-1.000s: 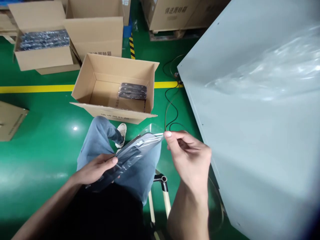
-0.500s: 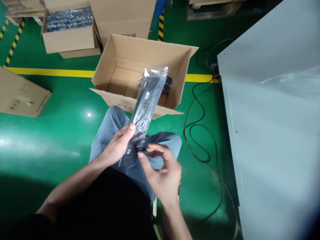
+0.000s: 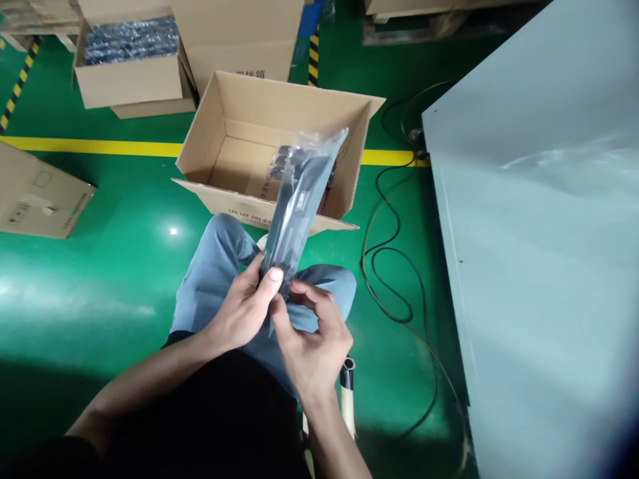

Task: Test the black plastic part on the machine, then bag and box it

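A long dark part (image 3: 299, 199) lies inside a clear plastic bag (image 3: 332, 156), tilted up and away from my lap. My left hand (image 3: 244, 306) is wrapped round the lower half of the bagged part, thumb on top. At the bag's near end, the thumb and fingers of my right hand (image 3: 314, 332) pinch the plastic. What exactly sits between those fingertips is partly hidden. Beyond the bag, an open cardboard box (image 3: 294, 96) holds several dark bagged pieces (image 3: 280, 163), partly covered by the bag in my hands.
Another box (image 3: 132, 80) filled with wrapped dark parts stands at the back left. A closed carton (image 3: 40, 193) is at the left. A large grey cabinet (image 3: 524, 253) fills the right side, with black cables (image 3: 392, 249) on the green floor beside it. Pallets (image 3: 414, 26) are behind.
The dark part's near end stuck out of the bag earlier; now it has slid up inside. My right hand has closed in on the bag's near end. The view has shifted slightly.
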Motion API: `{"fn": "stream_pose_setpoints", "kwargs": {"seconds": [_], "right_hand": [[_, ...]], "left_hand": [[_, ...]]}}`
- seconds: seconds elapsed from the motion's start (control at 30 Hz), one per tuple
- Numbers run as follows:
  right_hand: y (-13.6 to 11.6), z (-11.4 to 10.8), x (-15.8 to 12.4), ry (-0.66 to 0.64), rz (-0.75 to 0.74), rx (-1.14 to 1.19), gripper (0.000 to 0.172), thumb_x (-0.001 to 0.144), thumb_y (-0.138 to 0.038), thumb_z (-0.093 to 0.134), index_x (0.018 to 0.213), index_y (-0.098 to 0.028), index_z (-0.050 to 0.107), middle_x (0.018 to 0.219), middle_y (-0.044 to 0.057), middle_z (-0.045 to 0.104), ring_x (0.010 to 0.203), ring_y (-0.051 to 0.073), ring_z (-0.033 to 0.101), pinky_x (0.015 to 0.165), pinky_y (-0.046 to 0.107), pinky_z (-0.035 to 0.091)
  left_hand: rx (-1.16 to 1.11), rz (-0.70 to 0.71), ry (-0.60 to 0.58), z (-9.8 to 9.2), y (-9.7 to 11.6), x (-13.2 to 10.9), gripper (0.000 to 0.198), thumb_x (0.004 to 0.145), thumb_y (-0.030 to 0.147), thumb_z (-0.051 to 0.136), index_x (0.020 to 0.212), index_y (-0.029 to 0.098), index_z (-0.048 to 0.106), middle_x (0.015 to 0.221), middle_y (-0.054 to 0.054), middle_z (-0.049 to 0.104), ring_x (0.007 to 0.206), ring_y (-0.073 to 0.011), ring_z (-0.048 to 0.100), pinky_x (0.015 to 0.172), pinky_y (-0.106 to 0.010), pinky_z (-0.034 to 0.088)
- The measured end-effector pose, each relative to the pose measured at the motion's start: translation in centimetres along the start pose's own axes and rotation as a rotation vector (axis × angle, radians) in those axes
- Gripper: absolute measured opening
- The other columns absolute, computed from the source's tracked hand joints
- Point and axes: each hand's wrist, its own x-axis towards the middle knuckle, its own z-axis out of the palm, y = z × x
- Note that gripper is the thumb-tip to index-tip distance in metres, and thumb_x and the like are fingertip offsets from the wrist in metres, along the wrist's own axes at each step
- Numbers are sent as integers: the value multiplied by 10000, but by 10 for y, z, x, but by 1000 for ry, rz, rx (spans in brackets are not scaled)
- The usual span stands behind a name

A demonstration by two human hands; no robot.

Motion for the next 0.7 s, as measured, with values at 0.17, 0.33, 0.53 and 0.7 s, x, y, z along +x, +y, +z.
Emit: {"fn": "stream_pose_setpoints", "kwargs": {"seconds": [0.17,0.33,0.53,0.7], "right_hand": [[1,3,1,73,20,-66,170,898,-337,777,1013,-217,742,906,31,790,783,177,741,808,347,653],[-1,2,5,75,-54,-116,83,923,-306,746,919,-224,757,830,26,779,767,172,737,770,326,648],[1,0,8,45,27,-43,153,890,-358,792,949,-218,780,853,26,787,740,168,731,773,325,651],[2,0,10,32,68,-54,138,901,-350,764,925,-219,802,848,36,799,756,187,749,796,339,654]], "left_hand": [[26,8,-29,3,-3,-2,474,1016,629,497,1177,223,681,905,-32,708,915,-239,670,948,-356,559],[25,40,-19,5,-7,-4,390,1030,513,537,1248,216,667,992,-38,754,944,-239,701,949,-357,563],[9,45,-16,7,-11,-4,375,1031,463,554,1298,221,657,1157,-46,778,1101,-244,712,1018,-354,550],[17,46,-51,7,-12,-4,380,1040,505,516,1252,224,658,1142,-59,782,1094,-250,719,1048,-360,557]]}}
